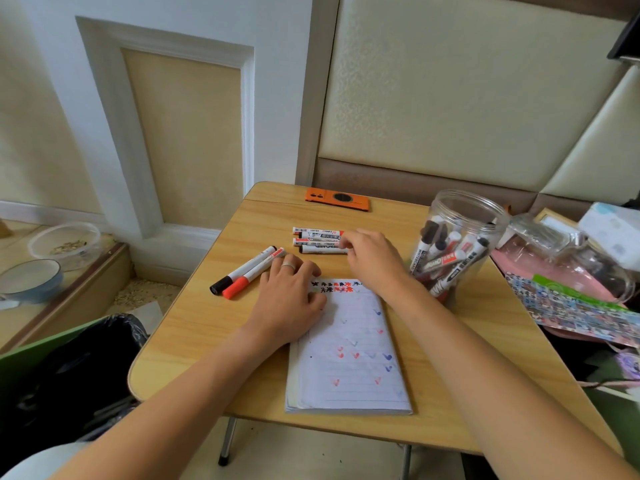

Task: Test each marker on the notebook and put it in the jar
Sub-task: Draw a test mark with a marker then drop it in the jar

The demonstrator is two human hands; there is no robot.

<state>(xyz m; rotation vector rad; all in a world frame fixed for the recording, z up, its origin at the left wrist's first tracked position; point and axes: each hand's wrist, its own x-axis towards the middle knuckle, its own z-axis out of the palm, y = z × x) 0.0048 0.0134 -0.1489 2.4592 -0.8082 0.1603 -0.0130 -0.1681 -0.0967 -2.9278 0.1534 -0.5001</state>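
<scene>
Head view: the left hand lies flat, fingers released, on the top-left corner of the notebook, apparently pinning the page for test strokes. The right hand reaches to 12 o'clock of the notebook, its fingers curled at the row of 4 markers and seemingly picking 1; whether they grip yet I cannot tell. 2 more markers wait at 10 o'clock. The jar, at 2 o'clock on the counter, already holds many markers.
</scene>
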